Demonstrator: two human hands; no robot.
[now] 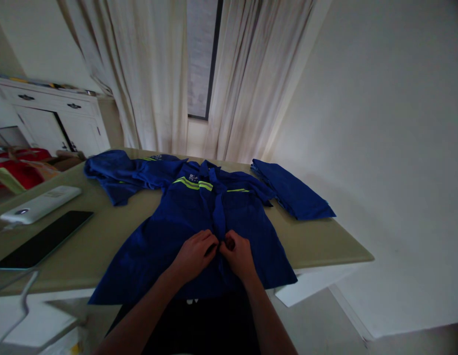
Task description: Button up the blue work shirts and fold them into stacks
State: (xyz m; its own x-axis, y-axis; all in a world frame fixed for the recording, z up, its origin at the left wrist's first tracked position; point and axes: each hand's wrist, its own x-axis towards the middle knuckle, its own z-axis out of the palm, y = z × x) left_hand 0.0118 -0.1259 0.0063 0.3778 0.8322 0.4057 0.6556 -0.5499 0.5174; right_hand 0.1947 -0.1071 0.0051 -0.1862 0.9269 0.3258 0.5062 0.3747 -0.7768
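Note:
A blue work shirt (177,222) with yellow-green reflective stripes lies spread on the table, collar away from me and hem over the near edge. At the lower part of its front opening, my left hand (197,251) pinches the placket edge from the left. My right hand (238,251) pinches the same front edge from the right, its fingertips close to those of the left. What sits right between the fingertips, such as a button, is too small and dark to make out.
Left of the shirt lies a crumpled blue garment (114,170); a folded blue garment (291,190) rests at the right. A black phone (46,239) and a white power bank (42,203) with a cable are on the table (325,246) at left. A wall (392,162) stands at right.

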